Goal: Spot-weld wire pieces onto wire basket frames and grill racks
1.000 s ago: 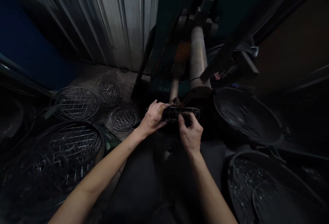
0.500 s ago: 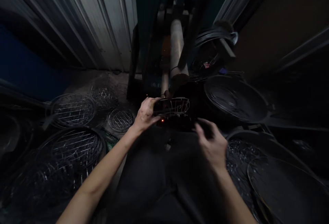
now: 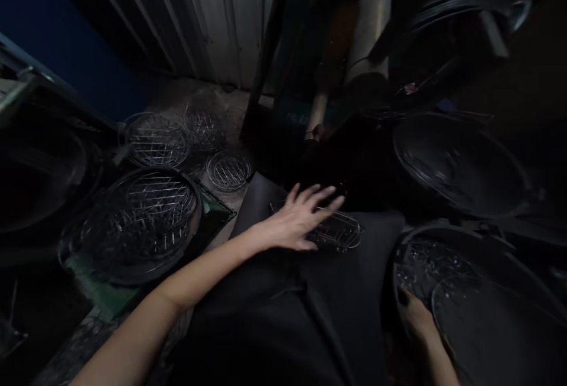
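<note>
My left hand (image 3: 305,214) is spread, palm down, over a small wire basket (image 3: 340,231) that rests on the dark cloth over my lap. Its fingers are apart and cover the basket's left part. Off to the right, my right hand (image 3: 414,312) is at the near left rim of a large round pan (image 3: 401,256). Small metal pieces (image 3: 434,265) lie in that pan. The fingers of my right hand are dark and partly hidden, so what they hold, if anything, cannot be made out.
A machine with a pale cylinder (image 3: 372,13) stands ahead. Round wire racks (image 3: 155,138) lie on the floor at left, with more in a black basin (image 3: 197,208). Another pan (image 3: 460,161) sits at the right, beyond the nearer one.
The view has turned left and down. The wire basket has come down from the machine onto my lap, and my left hand has opened over it. My right hand has moved right to the pan.
</note>
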### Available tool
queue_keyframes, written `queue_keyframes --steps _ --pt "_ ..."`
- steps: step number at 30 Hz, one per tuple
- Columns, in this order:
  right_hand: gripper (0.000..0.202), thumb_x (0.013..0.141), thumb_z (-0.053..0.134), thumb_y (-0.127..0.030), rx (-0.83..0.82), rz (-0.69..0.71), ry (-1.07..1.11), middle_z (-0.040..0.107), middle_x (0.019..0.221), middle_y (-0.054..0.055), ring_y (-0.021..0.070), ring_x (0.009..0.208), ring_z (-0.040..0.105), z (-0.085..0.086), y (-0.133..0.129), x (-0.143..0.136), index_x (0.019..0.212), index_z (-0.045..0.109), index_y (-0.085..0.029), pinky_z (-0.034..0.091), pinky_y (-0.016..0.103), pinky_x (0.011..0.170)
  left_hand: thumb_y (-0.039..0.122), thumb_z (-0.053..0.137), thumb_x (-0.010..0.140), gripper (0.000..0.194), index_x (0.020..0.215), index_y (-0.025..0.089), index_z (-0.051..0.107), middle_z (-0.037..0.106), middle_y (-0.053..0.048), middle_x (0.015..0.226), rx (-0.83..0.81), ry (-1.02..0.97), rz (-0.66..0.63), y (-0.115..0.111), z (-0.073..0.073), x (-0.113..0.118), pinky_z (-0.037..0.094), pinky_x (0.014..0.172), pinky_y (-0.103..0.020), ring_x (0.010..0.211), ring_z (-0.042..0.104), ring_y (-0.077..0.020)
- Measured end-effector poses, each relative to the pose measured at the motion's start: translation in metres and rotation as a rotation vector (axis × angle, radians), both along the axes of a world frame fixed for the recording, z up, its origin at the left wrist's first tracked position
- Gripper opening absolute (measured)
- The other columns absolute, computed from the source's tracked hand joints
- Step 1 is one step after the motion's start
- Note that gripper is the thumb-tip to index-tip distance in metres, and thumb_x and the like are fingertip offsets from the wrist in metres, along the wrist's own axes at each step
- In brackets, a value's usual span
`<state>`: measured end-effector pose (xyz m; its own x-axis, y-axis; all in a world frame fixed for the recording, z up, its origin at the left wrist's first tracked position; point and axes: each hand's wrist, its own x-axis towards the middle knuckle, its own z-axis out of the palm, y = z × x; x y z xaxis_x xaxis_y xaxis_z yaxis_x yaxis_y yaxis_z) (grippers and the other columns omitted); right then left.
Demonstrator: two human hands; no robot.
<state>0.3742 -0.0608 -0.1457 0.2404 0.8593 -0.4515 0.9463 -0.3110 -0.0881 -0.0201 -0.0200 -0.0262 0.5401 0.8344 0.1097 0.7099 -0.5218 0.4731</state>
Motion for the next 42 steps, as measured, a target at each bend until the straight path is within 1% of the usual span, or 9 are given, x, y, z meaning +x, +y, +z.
queue_keyframes --steps 2,5,9,12,17,22,25,29,42 --pt "0.035 0.069 0.051 -0.037 -0.021 -0.065 -0.012 0.070 0.085 0.015 0.0305 0.084 0.067 0.001 -0.003 0.005 0.088 0.072 -0.016 0.051 0.035 0.071 0.057 0.068 0.068 0.101 0.146 0.024 0.012 0.022 -0.016 0.149 -0.027 -0.093 0.157 -0.011 -0.013 -0.020 0.014 0.108 -0.062 0.136 0.021 -0.0379" --pt "0.044 0.072 0.051 -0.043 0.037 -0.167 -0.070 0.067 0.105 0.019 0.0351 0.097 0.062 0.005 -0.010 0.011 0.094 0.071 -0.011 0.048 0.040 0.081 0.054 0.060 0.078 0.083 0.144 0.028 0.017 0.035 -0.013 0.140 -0.066 -0.278 0.342 -0.022 -0.032 -0.040 0.030 0.108 -0.051 0.130 0.035 -0.0295" --pt "0.046 0.073 0.051 -0.041 0.174 -0.332 -0.089 0.066 0.105 0.022 0.0379 0.102 0.059 0.024 -0.013 0.008 0.099 0.069 -0.008 0.045 0.044 0.086 0.052 0.067 0.072 0.094 0.145 0.025 0.014 0.032 -0.015 0.141 -0.066 -0.286 0.206 -0.024 -0.039 -0.039 0.034 0.105 -0.050 0.130 0.035 -0.0313" --pt "0.047 0.071 0.053 -0.045 0.264 -0.460 -0.021 0.067 0.099 0.022 0.0390 0.098 0.060 0.055 -0.012 -0.010 0.095 0.069 -0.009 0.044 0.047 0.085 0.040 0.069 0.073 0.092 0.144 0.021 0.015 0.040 -0.016 0.134 -0.038 -0.222 0.198 -0.018 -0.035 -0.036 0.036 0.103 -0.049 0.124 0.040 -0.0306" --pt "0.045 0.067 0.060 -0.055 0.617 -0.546 0.437 0.070 0.085 0.011 0.0273 0.079 0.066 0.129 -0.010 -0.085 0.089 0.068 -0.016 0.052 0.037 0.072 0.027 0.065 0.074 0.065 0.132 0.021 0.035 0.055 -0.006 0.111 -0.044 -0.223 0.195 -0.005 -0.025 -0.038 0.047 0.090 -0.036 0.103 0.056 -0.0220" --pt "0.033 0.069 0.070 -0.045 0.548 -0.331 0.937 0.068 0.071 0.004 0.0179 0.059 0.065 0.179 0.009 -0.178 0.087 0.068 -0.017 0.055 0.029 0.059 0.026 0.065 0.075 0.063 0.129 0.019 0.035 0.054 -0.008 0.118 0.107 -0.229 0.174 0.012 -0.005 -0.038 0.043 0.100 -0.038 0.109 0.054 -0.0221" --pt "0.029 0.073 0.068 -0.044 0.506 -0.157 1.095 0.066 0.069 0.003 0.0164 0.057 0.063 0.180 0.036 -0.217 0.079 0.066 -0.016 0.054 0.028 0.056 0.028 0.061 0.078 0.060 0.130 0.017 0.033 0.054 -0.010 0.122 0.230 -0.203 0.133 0.022 0.009 -0.036 0.033 0.109 -0.045 0.115 0.051 -0.0240" --pt "0.029 0.078 0.062 -0.045 0.533 -0.036 1.029 0.066 0.070 0.003 0.0159 0.060 0.062 0.166 0.071 -0.245 0.077 0.064 -0.016 0.051 0.027 0.058 0.024 0.060 0.079 0.053 0.125 0.015 0.037 0.057 -0.010 0.114 0.281 -0.171 0.178 0.031 0.018 -0.036 0.034 0.108 -0.048 0.108 0.054 -0.0236" --pt "0.026 0.085 0.052 -0.043 0.752 0.201 0.816 0.059 0.064 -0.001 0.0119 0.053 0.052 0.142 0.100 -0.282 0.076 0.057 -0.019 0.041 0.023 0.054 0.016 0.060 0.074 0.057 0.124 0.019 0.034 0.056 -0.007 0.112 0.298 -0.152 0.269 0.051 0.009 -0.056 0.034 0.107 -0.052 0.107 0.056 -0.0231"
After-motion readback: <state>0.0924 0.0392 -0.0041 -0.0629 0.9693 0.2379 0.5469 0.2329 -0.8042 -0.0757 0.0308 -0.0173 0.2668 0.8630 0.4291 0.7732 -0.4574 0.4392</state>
